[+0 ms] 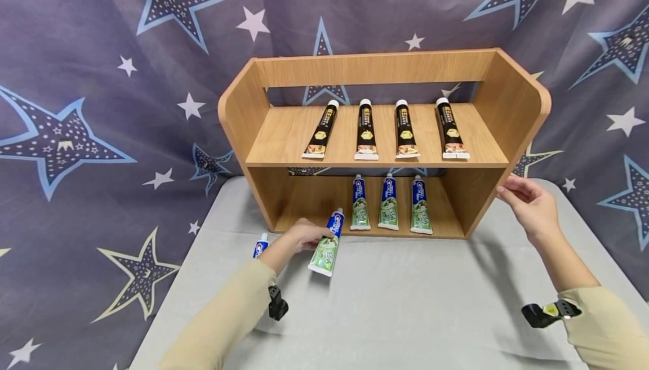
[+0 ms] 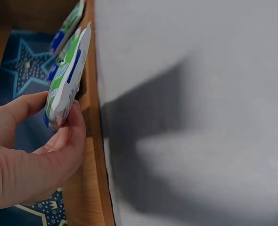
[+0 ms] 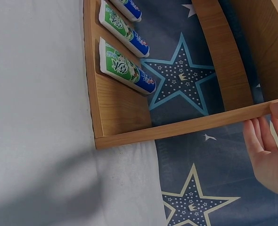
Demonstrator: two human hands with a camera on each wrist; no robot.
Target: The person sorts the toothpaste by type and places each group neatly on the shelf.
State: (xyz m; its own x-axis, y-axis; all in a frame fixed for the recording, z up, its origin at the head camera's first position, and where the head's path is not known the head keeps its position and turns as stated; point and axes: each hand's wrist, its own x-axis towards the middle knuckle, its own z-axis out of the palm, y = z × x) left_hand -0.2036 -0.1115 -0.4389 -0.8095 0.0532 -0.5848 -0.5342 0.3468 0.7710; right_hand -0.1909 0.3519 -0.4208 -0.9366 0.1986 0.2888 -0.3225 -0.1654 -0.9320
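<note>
My left hand [image 1: 303,233] pinches a blue-and-green toothpaste tube [image 1: 323,256] between thumb and fingers, in front of the lower shelf's left part. Its blue cap end points toward the shelf; in the left wrist view the tube [image 2: 66,89] is seen edge-on. My right hand [image 1: 534,206] grips the right side panel of the wooden shelf [image 1: 377,165]. In the right wrist view, the thumb lies at the panel's edge and the fingers [image 3: 256,136] are against its outer side. Three matching toothpaste tubes [image 1: 389,204] lie side by side on the lower level.
Several black tubes [image 1: 366,130] with white caps lie in a row on the upper level. Another blue-capped toothpaste tube [image 1: 261,245] lies on the grey-white tabletop [image 1: 405,302], partly hidden by my left forearm. A star-patterned curtain [image 1: 152,77] hangs behind.
</note>
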